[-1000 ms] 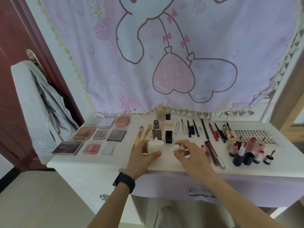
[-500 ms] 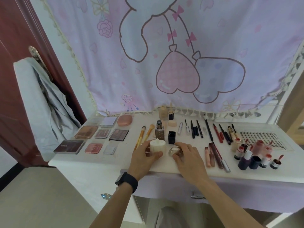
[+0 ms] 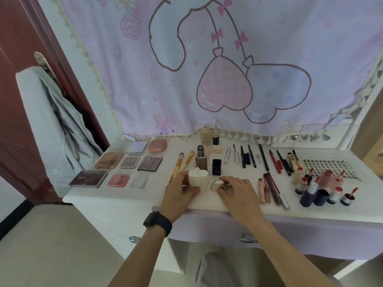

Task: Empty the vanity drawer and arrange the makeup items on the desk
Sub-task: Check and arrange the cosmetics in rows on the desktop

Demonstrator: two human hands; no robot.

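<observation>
At lower centre of the frame, the left hand (image 3: 178, 193) curls round a squat cream plastic bottle (image 3: 198, 179). The right hand (image 3: 238, 193) pinches a small round clear jar (image 3: 216, 185). A second ago that jar was up in the fingers; now it sits on the white desk (image 3: 145, 195) beside the bottle, so both look nearly placed.
</observation>
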